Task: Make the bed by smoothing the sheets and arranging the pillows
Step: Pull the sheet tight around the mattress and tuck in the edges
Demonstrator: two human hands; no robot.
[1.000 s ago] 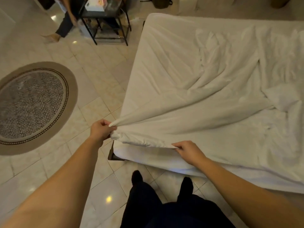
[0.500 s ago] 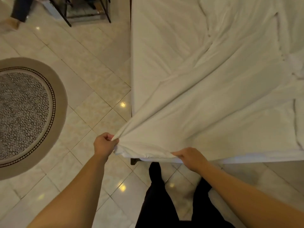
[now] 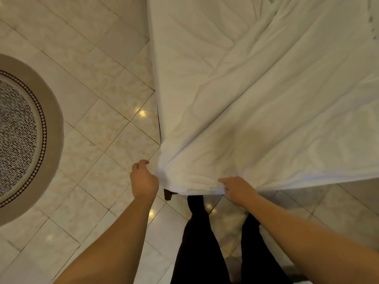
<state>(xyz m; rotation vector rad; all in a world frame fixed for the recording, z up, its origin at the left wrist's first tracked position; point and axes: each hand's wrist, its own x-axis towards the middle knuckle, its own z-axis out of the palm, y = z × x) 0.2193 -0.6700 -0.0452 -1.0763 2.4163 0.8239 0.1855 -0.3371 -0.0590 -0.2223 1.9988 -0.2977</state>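
head view: left hand [image 3: 144, 179] grips the sheet [image 3: 266, 119] corner, right hand [image 3: 238, 189] pinches its edge. best to pull both evenly over the bed [image 3: 174, 48] corner, low and tight.

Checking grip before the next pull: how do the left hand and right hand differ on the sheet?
The left hand sits at the corner of the sheet; the right hand is further along the near edge. The right hand pinches the hem; the left hand's fingers curl, grip unclear. Both meet the same edge.
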